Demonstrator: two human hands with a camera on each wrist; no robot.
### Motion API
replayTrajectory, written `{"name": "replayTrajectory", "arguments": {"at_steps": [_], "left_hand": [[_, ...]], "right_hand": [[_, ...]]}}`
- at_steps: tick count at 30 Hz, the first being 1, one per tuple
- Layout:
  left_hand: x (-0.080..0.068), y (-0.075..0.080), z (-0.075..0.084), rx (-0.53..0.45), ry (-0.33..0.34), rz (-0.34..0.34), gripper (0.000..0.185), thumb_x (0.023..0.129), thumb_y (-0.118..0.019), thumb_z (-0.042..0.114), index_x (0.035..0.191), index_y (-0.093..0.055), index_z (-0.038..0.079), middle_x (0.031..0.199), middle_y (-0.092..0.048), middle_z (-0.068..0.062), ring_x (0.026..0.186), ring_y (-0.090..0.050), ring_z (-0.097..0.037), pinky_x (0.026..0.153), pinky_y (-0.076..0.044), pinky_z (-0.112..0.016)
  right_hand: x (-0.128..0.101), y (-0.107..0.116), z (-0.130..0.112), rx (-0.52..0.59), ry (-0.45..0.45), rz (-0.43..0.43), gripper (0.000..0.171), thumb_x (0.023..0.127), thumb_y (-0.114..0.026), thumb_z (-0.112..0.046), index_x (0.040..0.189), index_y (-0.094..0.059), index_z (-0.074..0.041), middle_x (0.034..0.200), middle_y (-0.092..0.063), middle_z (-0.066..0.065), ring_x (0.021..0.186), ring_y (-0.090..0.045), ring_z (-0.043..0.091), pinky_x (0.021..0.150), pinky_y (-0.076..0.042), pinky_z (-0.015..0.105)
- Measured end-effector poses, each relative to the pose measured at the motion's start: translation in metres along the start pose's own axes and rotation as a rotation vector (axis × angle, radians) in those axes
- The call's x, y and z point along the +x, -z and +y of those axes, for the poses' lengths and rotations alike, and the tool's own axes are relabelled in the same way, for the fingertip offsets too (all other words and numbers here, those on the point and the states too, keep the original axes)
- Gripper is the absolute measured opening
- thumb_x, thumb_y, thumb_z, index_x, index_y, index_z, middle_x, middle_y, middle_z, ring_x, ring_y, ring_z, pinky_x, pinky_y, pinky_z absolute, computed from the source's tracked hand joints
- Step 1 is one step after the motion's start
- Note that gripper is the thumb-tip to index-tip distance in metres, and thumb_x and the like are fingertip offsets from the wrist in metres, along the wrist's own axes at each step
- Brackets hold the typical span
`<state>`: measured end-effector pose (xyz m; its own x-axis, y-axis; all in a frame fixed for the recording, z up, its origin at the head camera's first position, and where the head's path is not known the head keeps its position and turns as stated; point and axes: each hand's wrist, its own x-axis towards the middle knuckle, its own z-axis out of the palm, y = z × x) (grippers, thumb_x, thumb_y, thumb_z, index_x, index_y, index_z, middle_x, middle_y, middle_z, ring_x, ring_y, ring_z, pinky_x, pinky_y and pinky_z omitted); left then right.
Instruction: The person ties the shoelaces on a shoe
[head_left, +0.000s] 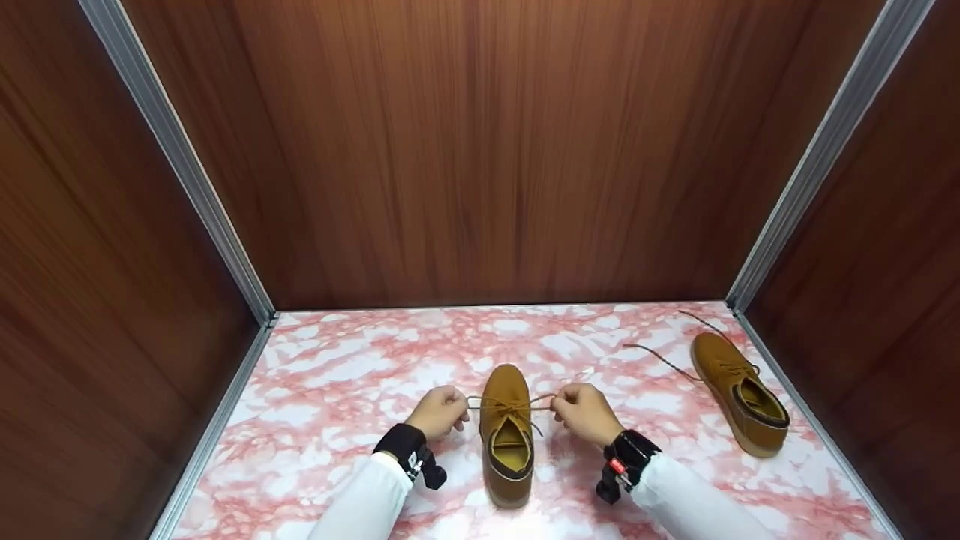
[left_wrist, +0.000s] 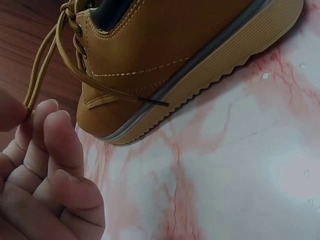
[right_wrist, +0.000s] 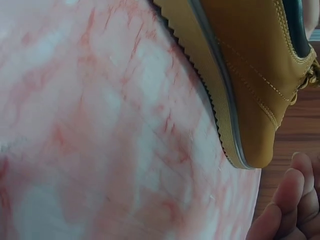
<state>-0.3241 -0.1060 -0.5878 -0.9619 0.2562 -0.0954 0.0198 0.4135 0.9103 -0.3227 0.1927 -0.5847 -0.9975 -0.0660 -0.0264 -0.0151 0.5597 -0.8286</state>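
Observation:
A tan lace-up shoe (head_left: 507,491) stands upright on the table, toe pointing away from me. To its left, my left hand (head_left: 441,411) pinches a loop of the brown shoelace (left_wrist: 42,70) between thumb and fingertips. My right hand (head_left: 587,412) pinches the lace on the other side, and both sides stretch out level from the knot (head_left: 511,407). One loose lace end with a dark tip (left_wrist: 155,102) hangs over the shoe's side in the left wrist view. The right wrist view shows only curled fingertips (right_wrist: 289,192) near the toe; the pinched lace is outside it.
A second tan shoe (head_left: 759,436) stands at the right, its long laces (head_left: 660,358) trailing loose toward the back. The red-and-white marbled tabletop (head_left: 337,360) is enclosed by brown wood-grain panels (head_left: 480,165) at the back and sides, with metal rails (head_left: 217,202) at the corners.

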Motion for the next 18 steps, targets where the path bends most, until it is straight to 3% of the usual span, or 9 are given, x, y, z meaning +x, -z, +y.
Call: {"name": "replayTrajectory", "arguments": {"at_steps": [4,9,13,18], "left_hand": [[0.002,-0.004,0.004,-0.010,0.017,-0.016,0.010,0.092,-0.054,0.012,0.089,-0.063,0.007,0.080,-0.071,-0.003,0.062,-0.061,-0.011,0.048,-0.040,-0.018],[0.005,-0.008,0.010,-0.023,0.008,-0.052,0.005,0.091,-0.059,0.010,0.095,-0.059,0.007,0.092,-0.077,-0.017,0.064,-0.063,-0.013,0.048,-0.040,-0.017],[0.007,-0.009,0.015,-0.026,-0.045,-0.076,0.025,0.093,-0.066,0.010,0.113,-0.058,-0.002,0.092,-0.075,-0.023,0.066,-0.065,-0.016,0.053,-0.041,-0.019],[0.008,-0.010,0.019,0.096,-0.138,-0.056,0.041,0.094,-0.072,0.008,0.132,-0.063,-0.002,0.080,-0.070,-0.012,0.072,-0.071,-0.036,0.057,-0.045,-0.020]], "right_hand": [[0.001,0.003,-0.005,-0.093,0.099,-0.013,0.017,0.090,-0.070,-0.012,0.073,-0.068,-0.015,0.069,-0.066,-0.004,0.062,-0.055,0.008,0.057,-0.044,0.022],[0.002,0.006,-0.012,-0.212,0.253,-0.037,0.018,0.090,-0.078,-0.015,0.073,-0.070,-0.017,0.068,-0.066,-0.007,0.063,-0.054,0.004,0.062,-0.046,0.020],[0.002,0.008,-0.015,-0.308,0.331,-0.051,0.023,0.091,-0.080,-0.020,0.071,-0.070,-0.019,0.067,-0.067,-0.010,0.060,-0.054,0.001,0.061,-0.046,0.021],[0.000,0.012,-0.019,-0.434,0.399,-0.057,0.023,0.091,-0.080,-0.026,0.071,-0.073,-0.020,0.066,-0.067,-0.013,0.058,-0.053,0.000,0.061,-0.046,0.022]]}}
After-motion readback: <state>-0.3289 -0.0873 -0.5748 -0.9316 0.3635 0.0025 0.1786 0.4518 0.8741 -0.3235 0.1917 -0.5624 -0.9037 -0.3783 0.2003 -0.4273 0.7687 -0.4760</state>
